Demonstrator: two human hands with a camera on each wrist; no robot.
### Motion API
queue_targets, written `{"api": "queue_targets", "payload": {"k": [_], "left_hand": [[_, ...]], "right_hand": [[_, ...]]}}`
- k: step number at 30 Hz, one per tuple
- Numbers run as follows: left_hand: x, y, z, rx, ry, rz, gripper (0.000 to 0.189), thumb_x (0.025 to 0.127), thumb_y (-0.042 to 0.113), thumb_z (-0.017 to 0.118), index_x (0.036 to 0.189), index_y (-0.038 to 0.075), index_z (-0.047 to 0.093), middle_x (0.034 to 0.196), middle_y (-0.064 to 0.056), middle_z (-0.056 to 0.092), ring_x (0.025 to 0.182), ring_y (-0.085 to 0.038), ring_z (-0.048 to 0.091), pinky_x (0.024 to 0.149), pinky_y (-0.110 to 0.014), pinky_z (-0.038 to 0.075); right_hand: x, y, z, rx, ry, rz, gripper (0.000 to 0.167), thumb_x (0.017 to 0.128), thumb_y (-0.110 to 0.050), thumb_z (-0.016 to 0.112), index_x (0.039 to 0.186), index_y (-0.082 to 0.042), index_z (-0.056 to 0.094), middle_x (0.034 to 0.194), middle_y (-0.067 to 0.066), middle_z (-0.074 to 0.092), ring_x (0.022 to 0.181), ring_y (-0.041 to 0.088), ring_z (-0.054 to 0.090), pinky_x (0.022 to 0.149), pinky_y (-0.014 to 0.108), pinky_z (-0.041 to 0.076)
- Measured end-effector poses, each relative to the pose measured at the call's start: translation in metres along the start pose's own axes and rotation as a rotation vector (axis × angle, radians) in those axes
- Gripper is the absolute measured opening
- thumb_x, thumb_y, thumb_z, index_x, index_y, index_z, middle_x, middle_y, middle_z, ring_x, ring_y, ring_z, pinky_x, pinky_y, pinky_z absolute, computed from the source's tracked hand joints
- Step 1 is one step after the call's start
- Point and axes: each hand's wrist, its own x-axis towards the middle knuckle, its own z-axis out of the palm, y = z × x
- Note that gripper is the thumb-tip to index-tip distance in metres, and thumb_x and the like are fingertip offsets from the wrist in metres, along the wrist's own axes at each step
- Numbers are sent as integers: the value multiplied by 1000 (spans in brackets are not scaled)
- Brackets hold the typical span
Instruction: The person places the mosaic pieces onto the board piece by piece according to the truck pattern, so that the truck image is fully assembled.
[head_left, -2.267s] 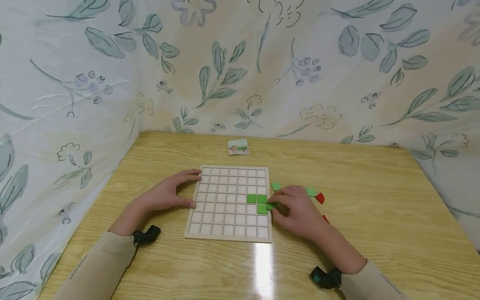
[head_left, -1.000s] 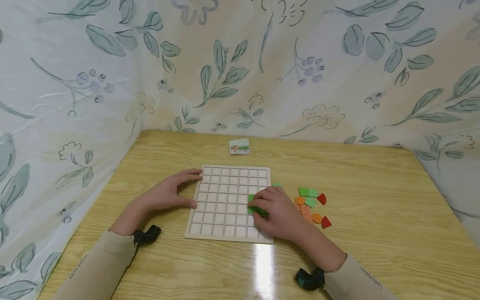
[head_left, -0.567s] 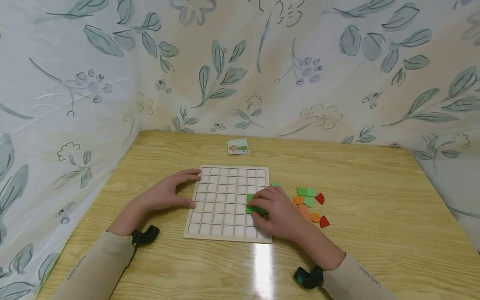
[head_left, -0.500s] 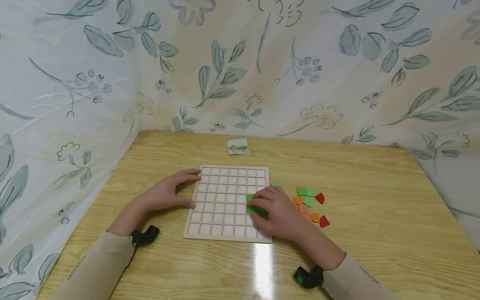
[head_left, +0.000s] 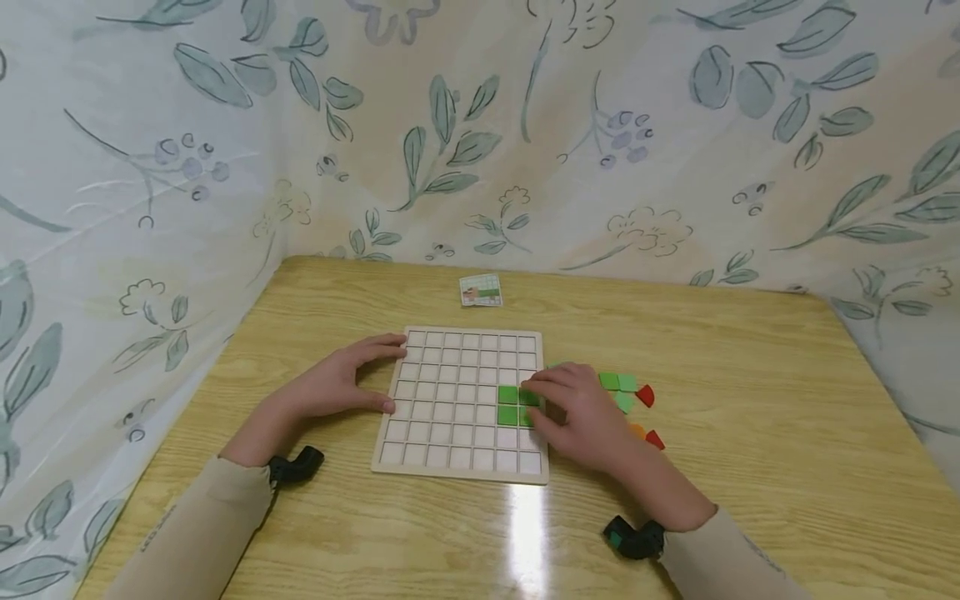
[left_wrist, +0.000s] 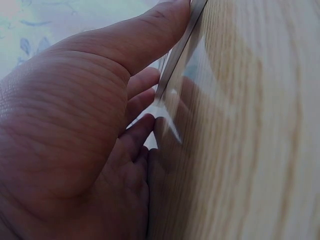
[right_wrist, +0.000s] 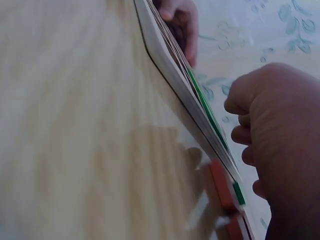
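Observation:
A pale wooden grid board (head_left: 437, 410) lies on the table. Along its left edge my left hand (head_left: 333, 386) rests, thumb and fingers spread apart and touching the rim. Green square tiles (head_left: 507, 415) fill a two-by-two block of cells near the board's right side; the right-hand ones are partly covered by fingers. Over that edge is my right hand (head_left: 588, 421), its fingers loosely bent. In the right wrist view this hand (right_wrist: 290, 130) is raised off the board, with no piece visible in it.
Right of the board lie loose pieces: light green squares (head_left: 609, 381), red quarter-circles (head_left: 645, 396) and an orange piece (head_left: 637, 431), some hidden behind the right hand. A small picture card (head_left: 481, 291) lies behind the board. Patterned fabric (head_left: 480, 150) surrounds the table.
My right hand brought a green tile from the right edge onto the board, pressed there, then lifted back to the right. A fourth green cell now shows filled. The left hand stays put.

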Motion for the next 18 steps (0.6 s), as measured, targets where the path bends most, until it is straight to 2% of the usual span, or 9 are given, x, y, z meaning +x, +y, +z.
{"api": "queue_targets", "payload": {"k": [5, 12, 18], "left_hand": [[1, 0, 1, 14, 6, 6, 90, 85, 39, 97, 161, 14, 56, 176, 0, 35, 164, -32, 25, 128, -60, 24], [1, 0, 2, 8, 10, 1, 89, 85, 38, 97, 161, 14, 56, 176, 0, 35, 164, -31, 24, 128, -60, 24], [0, 0, 2, 0, 6, -1, 91, 85, 40, 96, 162, 15, 55, 177, 3, 34, 165, -30, 23, 129, -60, 24]], "right_hand": [[-5, 8, -13, -18, -8, 62, 35, 91, -12, 84, 125, -2, 81, 122, 9, 78, 116, 32, 68, 104, 58, 48], [-16, 29, -32, -36, 38, 78, 27, 91, -5, 81, 118, -2, 82, 117, 10, 78, 112, 34, 69, 98, 59, 48], [-26, 48, -46, -84, 50, 138, 26, 90, -2, 82, 116, -1, 83, 115, 11, 79, 110, 36, 69, 97, 61, 49]]}}
